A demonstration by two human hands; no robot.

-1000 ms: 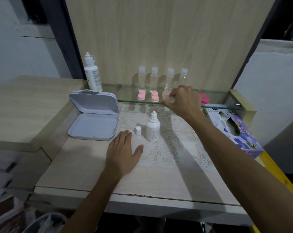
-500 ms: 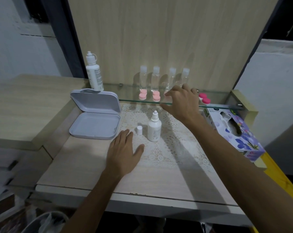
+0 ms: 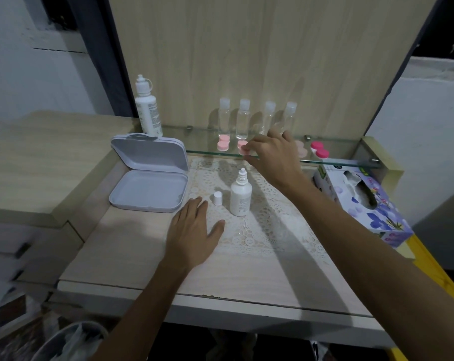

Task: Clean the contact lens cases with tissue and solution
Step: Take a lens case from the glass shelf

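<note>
Reaching over the glass shelf [image 3: 199, 149], right hand [image 3: 275, 158] pinches a pink lens case [image 3: 244, 150] — left hand [image 3: 194, 234] lies flat, fingers released, on the counter [image 3: 132, 256]

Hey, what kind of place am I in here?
Likely a home vanity or dressing table: a glass shelf holding pink contact lens cases, a solution bottle on a lace mat, a tissue box.

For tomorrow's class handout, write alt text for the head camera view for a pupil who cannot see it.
A person's right hand reaches to a pale pink lens case on a glass shelf, while the left hand rests flat on the table. An uncapped solution bottle stands between the hands, with a tissue box at right.
</note>
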